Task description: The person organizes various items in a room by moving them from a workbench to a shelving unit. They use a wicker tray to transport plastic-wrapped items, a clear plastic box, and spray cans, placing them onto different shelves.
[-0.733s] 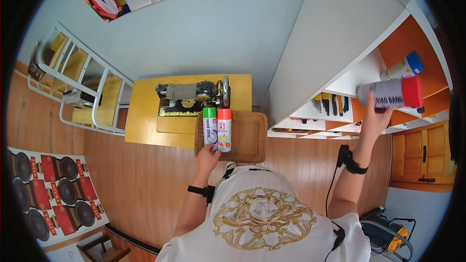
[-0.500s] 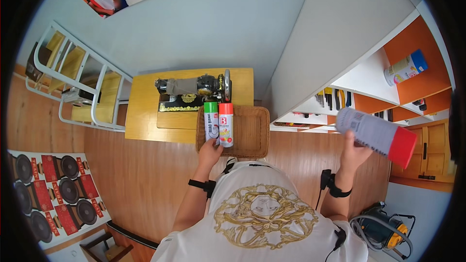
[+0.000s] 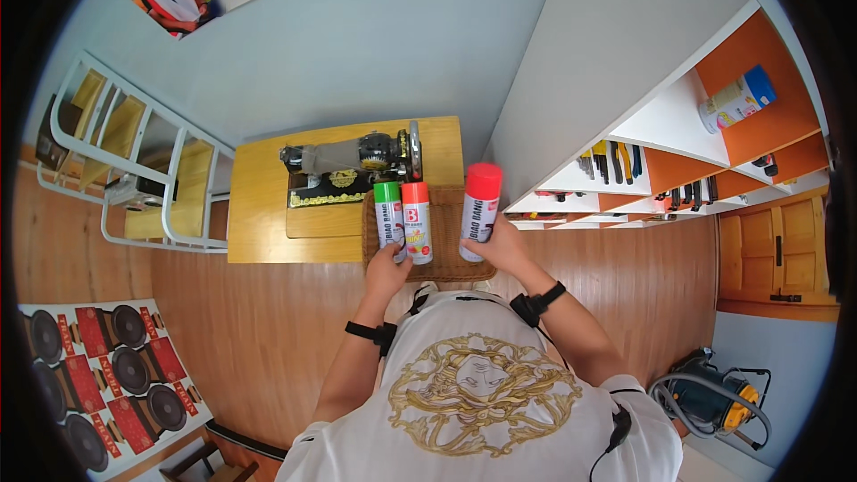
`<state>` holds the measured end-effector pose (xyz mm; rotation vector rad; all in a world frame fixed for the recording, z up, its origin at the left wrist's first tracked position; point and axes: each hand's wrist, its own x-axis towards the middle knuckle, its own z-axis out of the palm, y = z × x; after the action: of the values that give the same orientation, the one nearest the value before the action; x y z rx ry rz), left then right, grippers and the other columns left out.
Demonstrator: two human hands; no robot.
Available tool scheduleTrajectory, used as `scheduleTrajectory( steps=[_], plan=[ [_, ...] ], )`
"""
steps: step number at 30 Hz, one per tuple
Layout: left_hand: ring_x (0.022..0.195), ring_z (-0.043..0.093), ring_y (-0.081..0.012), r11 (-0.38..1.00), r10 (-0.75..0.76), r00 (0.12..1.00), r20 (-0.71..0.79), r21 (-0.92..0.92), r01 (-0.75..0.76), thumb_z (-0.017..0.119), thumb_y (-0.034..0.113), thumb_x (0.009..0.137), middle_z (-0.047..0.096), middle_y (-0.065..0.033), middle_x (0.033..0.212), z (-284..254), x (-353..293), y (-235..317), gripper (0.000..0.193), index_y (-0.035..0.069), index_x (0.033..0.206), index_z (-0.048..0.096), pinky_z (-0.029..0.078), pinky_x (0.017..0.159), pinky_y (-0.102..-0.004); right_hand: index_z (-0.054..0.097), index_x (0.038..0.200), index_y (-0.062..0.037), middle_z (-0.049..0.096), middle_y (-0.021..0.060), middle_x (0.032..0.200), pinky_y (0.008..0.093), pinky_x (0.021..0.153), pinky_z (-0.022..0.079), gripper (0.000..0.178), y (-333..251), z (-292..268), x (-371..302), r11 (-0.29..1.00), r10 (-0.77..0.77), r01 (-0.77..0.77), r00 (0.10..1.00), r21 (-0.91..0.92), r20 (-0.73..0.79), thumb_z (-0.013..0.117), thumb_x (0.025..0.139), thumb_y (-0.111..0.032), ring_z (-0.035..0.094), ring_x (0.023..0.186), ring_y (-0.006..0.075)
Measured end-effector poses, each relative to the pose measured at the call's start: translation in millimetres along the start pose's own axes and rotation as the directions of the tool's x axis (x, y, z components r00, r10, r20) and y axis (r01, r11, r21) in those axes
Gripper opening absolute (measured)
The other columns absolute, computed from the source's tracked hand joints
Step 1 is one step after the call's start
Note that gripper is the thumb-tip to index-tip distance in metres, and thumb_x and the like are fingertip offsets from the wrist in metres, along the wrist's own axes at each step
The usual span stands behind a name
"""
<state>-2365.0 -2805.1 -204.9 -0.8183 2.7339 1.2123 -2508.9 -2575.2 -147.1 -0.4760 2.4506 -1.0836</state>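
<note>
My left hand [image 3: 386, 273] is closed around the lower end of a white spray can with a green cap [image 3: 389, 220]. Touching that can on its right is another light spray can with an orange-red cap [image 3: 417, 230], its base near my left fingertips. Both are over the left part of a brown wicker basket [image 3: 444, 270]. Over the basket's right part, my right hand [image 3: 503, 248] grips a larger-looking grey-white spray can with a red cap [image 3: 478, 214], cap end pointing away from me. The cans hide much of the basket's inside.
Beyond the basket stands a wooden table [image 3: 254, 214] with a black sewing machine [image 3: 348, 161]. On the right, a shelf unit [image 3: 661, 129] holds a blue-capped can [image 3: 737, 100] and several hand tools. A white-framed rack [image 3: 170, 178] stands left, a vacuum cleaner [image 3: 714, 397] lower right.
My right hand has brought the red-capped can from the shelf side leftward to above the basket and turned its cap away from me. My left hand stays by the green-capped can, now slightly tilted.
</note>
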Motion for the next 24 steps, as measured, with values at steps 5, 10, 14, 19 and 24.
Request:
scheduleTrajectory(
  steps=[5,10,14,19,24],
  plan=[
    [0.097,0.066,-0.0347,0.996,-0.048,0.999,-0.005,-0.074,0.047,0.071,0.026,0.081,0.068,-0.0221,0.104,-9,-11,-21,0.042,-0.003,0.111,0.064,0.053,0.083,-0.0407,0.059,0.112,0.0073,0.068,0.0252,0.103,0.0410,0.084,0.054,0.075,26,50,37,0.960,0.180,-0.132,0.967,-0.249,0.179,0.080,0.068,-0.050,0.068,0.095,0.0360],
    [0.098,0.066,-0.0324,0.986,-0.146,0.989,-0.018,-0.090,0.144,0.071,0.026,0.082,0.068,-0.0211,0.104,-22,-32,-34,0.043,-0.004,0.111,0.064,0.053,0.083,-0.0395,0.066,0.100,0.0082,0.069,0.0248,0.097,0.0406,0.081,0.055,0.069,24,70,52,0.944,0.239,-0.156,0.931,-0.290,0.275,0.080,0.068,-0.052,0.069,0.091,0.0348],
    [0.099,0.066,-0.0320,0.987,-0.123,0.991,-0.061,-0.115,0.115,0.071,0.027,0.083,0.068,-0.0207,0.105,-25,-43,-48,0.043,-0.004,0.113,0.063,0.052,0.085,-0.0387,0.068,0.093,0.0079,0.070,0.0212,0.082,0.0393,0.074,0.056,0.067,37,88,60,0.948,0.220,-0.144,0.941,-0.284,0.255,0.079,0.068,-0.053,0.071,0.076,0.0309],
    [0.103,0.066,-0.0313,0.987,-0.139,0.990,-0.035,-0.087,0.135,0.070,0.027,0.084,0.069,-0.0207,0.108,-29,-47,-47,0.045,-0.004,0.116,0.062,0.052,0.088,-0.0386,0.067,0.096,0.0070,0.070,0.0207,0.083,0.0385,0.073,0.056,0.065,38,89,59,0.960,0.221,-0.165,0.942,-0.227,0.253,0.080,0.069,-0.051,0.070,0.074,0.0295],
    [0.103,0.066,-0.0311,0.988,-0.136,0.991,-0.009,-0.082,0.134,0.070,0.028,0.084,0.068,-0.0209,0.108,-25,-41,-40,0.046,-0.004,0.116,0.062,0.052,0.088,-0.0382,0.063,0.100,0.0079,0.070,0.0188,0.076,0.0371,0.067,0.056,0.066,28,76,51,0.973,0.227,-0.204,0.931,-0.108,0.287,0.081,0.071,-0.049,0.070,0.062,0.0267]
  ],
)
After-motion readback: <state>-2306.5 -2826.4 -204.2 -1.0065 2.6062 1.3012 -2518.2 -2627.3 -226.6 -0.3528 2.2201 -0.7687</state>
